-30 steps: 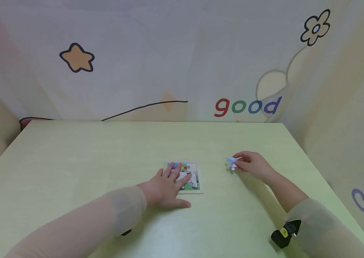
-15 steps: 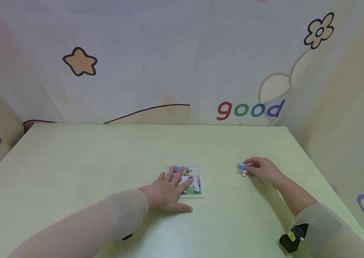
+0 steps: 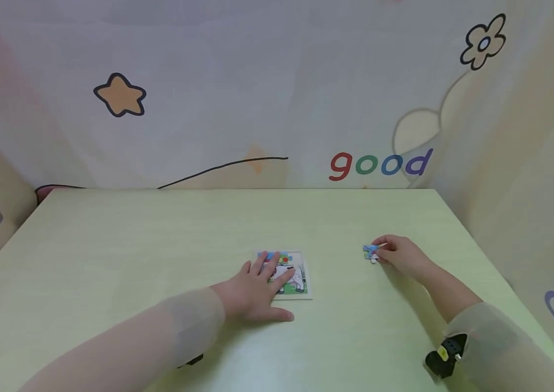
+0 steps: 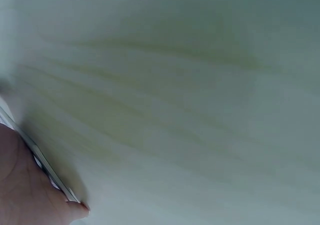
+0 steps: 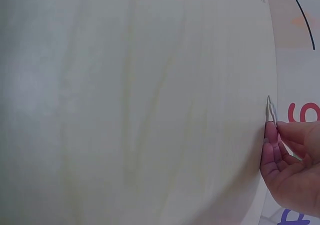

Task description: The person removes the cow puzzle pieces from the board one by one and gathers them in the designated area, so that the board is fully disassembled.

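A small square jigsaw puzzle (image 3: 300, 262) with a pale border lies flat on the table, showing a white cow-like animal, green ground and red and blue spots. My left hand (image 3: 256, 294) rests on its left part, fingers spread and straight, hiding some of the picture. In the left wrist view the puzzle's edge (image 4: 47, 166) runs along that hand. To the right, my right hand (image 3: 406, 258) pinches a blue-and-white jigsaw piece (image 3: 369, 252) between thumb and fingers. The right wrist view shows this piece (image 5: 271, 109) nearly edge-on at the fingertips, apart from the puzzle.
Both hands work over a pale green table (image 3: 149, 234). A printed cloth backdrop (image 3: 218, 98) with a star, a flower and the word "good" stands behind its far edge, and more cloth flanks both sides. A black device (image 3: 445, 356) sits at the right sleeve.
My right hand has moved a little to the right with the jigsaw piece, mostly in the first half second. The left hand stays on the puzzle. The head view has shifted slightly.
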`<act>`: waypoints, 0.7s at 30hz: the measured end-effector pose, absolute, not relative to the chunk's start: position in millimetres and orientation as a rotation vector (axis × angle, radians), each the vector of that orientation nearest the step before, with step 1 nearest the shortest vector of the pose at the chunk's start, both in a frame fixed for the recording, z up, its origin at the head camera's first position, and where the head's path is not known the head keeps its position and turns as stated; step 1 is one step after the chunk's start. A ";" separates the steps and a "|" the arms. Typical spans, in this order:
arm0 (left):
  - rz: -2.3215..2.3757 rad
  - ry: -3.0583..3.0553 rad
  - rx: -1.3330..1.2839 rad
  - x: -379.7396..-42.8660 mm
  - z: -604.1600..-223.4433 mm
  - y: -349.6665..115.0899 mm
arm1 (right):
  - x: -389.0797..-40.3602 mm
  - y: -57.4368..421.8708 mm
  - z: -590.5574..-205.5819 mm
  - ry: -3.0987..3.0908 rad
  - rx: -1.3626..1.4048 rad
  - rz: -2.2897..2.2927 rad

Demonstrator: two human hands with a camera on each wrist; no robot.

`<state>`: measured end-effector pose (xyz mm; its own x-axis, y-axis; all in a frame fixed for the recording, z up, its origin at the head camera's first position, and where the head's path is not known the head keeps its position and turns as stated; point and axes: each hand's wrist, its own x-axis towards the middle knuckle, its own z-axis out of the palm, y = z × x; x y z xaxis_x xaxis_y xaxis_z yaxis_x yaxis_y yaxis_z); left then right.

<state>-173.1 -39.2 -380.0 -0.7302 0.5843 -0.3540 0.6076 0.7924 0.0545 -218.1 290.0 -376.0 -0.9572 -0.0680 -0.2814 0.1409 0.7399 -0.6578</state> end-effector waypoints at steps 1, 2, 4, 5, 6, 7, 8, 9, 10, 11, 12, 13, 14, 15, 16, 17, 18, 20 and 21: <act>-0.097 2.624 0.904 -173.8 -379.7 -38.6 | -218.5 290.6 -375.1 2.651 0.064 -1.039; -0.099 2.621 0.903 -174.2 -379.8 -38.4 | -218.8 291.1 -374.7 2.651 0.065 -1.038; -0.101 2.608 0.891 -175.9 -381.9 -38.2 | -218.7 291.4 -374.0 2.644 0.067 -1.043; -0.101 2.603 0.884 -176.4 -382.3 -38.3 | -218.7 291.3 -374.0 2.640 0.066 -1.049; -0.100 2.599 0.880 -176.1 -381.8 -38.5 | -218.6 291.1 -373.5 2.638 0.065 -1.051; -0.099 2.594 0.875 -176.0 -382.0 -38.9 | -218.5 290.7 -373.4 2.636 0.058 -1.053; -0.096 2.591 0.870 -175.9 -381.6 -39.2 | -218.6 290.2 -372.9 2.636 0.047 -1.057; -0.100 2.587 0.869 -176.1 -381.1 -39.5 | -219.1 289.9 -372.3 2.638 0.034 -1.056; -0.101 2.590 0.865 -175.9 -380.0 -39.8 | -219.7 289.8 -371.6 2.643 0.021 -1.053; -0.105 2.592 0.862 -176.1 -379.6 -40.0 | -220.5 290.3 -370.8 2.654 0.006 -1.042; -0.110 2.593 0.861 -176.1 -379.1 -40.2 | -221.1 291.2 -370.4 2.662 -0.004 -1.031; -0.116 2.591 0.860 -176.2 -379.3 -40.3 | -221.6 292.7 -370.4 2.670 -0.010 -1.018; -0.118 2.588 0.862 -176.2 -379.7 -40.4 | -221.5 295.2 -370.6 2.678 -0.016 -1.000; -0.117 2.585 0.865 -176.0 -380.2 -40.6 | -221.3 298.1 -371.1 2.686 -0.013 -0.982; -0.115 2.580 0.866 -175.7 -380.5 -40.5 | -220.8 301.4 -371.7 2.692 -0.008 -0.966; -0.113 2.575 0.867 -175.5 -381.2 -40.4 | -220.1 304.9 -372.3 2.697 -0.005 -0.954; -0.111 2.574 0.870 -175.3 -381.6 -40.3 | -219.7 308.6 -372.9 2.698 0.001 -0.947; -0.108 2.577 0.873 -175.0 -382.1 -40.3 | -218.9 314.9 -373.3 2.709 0.001 -0.927; -0.111 2.582 0.871 -175.0 -381.9 -40.4 | -219.0 317.0 -373.3 2.714 -0.004 -0.919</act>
